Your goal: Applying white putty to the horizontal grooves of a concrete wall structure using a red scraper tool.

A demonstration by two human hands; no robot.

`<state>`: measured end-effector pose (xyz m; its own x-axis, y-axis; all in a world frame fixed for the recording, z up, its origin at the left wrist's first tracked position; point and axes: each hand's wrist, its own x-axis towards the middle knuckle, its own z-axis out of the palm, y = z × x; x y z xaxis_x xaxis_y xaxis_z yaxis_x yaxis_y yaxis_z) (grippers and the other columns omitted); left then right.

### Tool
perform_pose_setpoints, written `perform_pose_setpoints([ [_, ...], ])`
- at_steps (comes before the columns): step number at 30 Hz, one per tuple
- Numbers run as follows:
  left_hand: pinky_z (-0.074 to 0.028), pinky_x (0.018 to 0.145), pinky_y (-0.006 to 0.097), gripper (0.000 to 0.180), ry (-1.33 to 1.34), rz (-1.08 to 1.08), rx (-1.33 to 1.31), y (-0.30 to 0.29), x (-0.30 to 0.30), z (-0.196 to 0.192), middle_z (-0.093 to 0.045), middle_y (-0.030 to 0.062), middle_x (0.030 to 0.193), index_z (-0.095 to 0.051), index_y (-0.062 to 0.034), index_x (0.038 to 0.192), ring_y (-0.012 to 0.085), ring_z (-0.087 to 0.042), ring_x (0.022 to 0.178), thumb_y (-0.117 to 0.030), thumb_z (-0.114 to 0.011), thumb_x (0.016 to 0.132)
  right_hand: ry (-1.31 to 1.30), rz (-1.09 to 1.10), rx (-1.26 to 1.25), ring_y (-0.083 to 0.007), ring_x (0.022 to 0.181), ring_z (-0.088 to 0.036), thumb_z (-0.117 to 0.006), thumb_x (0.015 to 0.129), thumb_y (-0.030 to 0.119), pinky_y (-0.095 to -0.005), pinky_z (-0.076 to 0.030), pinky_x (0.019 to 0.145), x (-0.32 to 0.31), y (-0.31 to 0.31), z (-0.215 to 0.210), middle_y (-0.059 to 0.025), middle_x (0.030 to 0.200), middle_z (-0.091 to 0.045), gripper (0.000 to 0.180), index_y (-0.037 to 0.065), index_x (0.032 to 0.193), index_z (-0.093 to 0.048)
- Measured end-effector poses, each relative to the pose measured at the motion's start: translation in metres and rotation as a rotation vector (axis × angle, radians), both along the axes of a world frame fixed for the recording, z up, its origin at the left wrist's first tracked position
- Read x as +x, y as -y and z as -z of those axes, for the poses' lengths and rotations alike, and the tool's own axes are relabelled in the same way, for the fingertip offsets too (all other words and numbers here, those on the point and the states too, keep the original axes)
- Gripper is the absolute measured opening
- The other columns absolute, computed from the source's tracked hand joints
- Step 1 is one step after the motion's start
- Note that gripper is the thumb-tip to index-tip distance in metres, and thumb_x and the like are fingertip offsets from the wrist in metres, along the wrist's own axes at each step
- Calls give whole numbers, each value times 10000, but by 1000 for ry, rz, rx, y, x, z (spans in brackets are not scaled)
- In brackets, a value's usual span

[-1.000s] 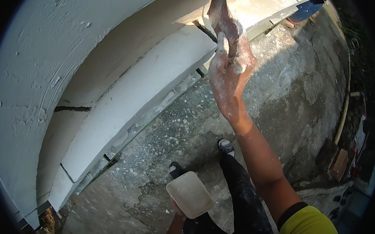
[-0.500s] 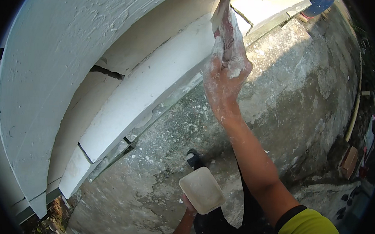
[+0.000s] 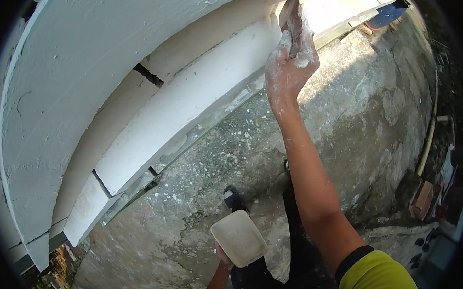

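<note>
Held up at arm's length, my right hand (image 3: pixel 292 69) is coated in white powder or paste, its fingers closed round a thin flat tool (image 3: pixel 290 12). The tool is seen nearly edge-on, pointing up beside the white block wall, so its exact kind is unclear. I cannot tell whether it touches the wall. Low in the view, my left hand (image 3: pixel 222 254) grips the left side of a shallow beige rectangular tray (image 3: pixel 239 239) with rounded corners. The tray is held over my legs, and most of the left fingers are hidden under it.
A pale block wall (image 3: pixel 192 95) curves along the left, with a dark gap (image 3: pixel 148 75) between blocks. Its grey smoothed face (image 3: pixel 105 59) is nearer. Below lies stained concrete ground (image 3: pixel 341 145). A blue container (image 3: pixel 387 14) stands far right; a brick (image 3: pixel 423 200) lies at the right edge.
My right hand with the tool has shifted slightly up and right in the view. The tray and left hand sit a little further left and lower. The view itself has turned slightly.
</note>
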<state>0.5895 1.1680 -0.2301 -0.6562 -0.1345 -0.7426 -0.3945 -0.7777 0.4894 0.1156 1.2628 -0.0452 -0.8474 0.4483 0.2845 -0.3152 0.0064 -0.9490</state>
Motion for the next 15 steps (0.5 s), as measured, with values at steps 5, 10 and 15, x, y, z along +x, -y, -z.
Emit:
perform_pose_setpoints([
  [5,-410,964,444,796,-21,-9,-5,1,-1,-3,-468,121,1308,-352,-70,1358,306,-489,1167,-677,-291,847,235,-245,194,-248,1139,-436,-550,803,27,-362,-384,955,10,57,-20,-215,1290,-421,512,-98,1278,-407],
  [10,-403,971,449,784,-19,-28,82,-11,-19,-5,-462,120,1318,-354,-70,1359,303,-481,1178,-665,-267,856,-370,-425,251,-148,777,-590,-569,857,37,-256,-493,751,39,-12,11,-129,888,-609,292,-106,1109,-537],
  [15,-412,963,444,764,-76,-71,153,-38,-12,36,-467,118,1308,-362,-70,1349,298,-486,1171,-649,-240,866,-193,42,227,-152,652,-530,-513,830,-10,-269,-465,586,-90,-100,2,-97,805,-579,160,-84,971,-531],
])
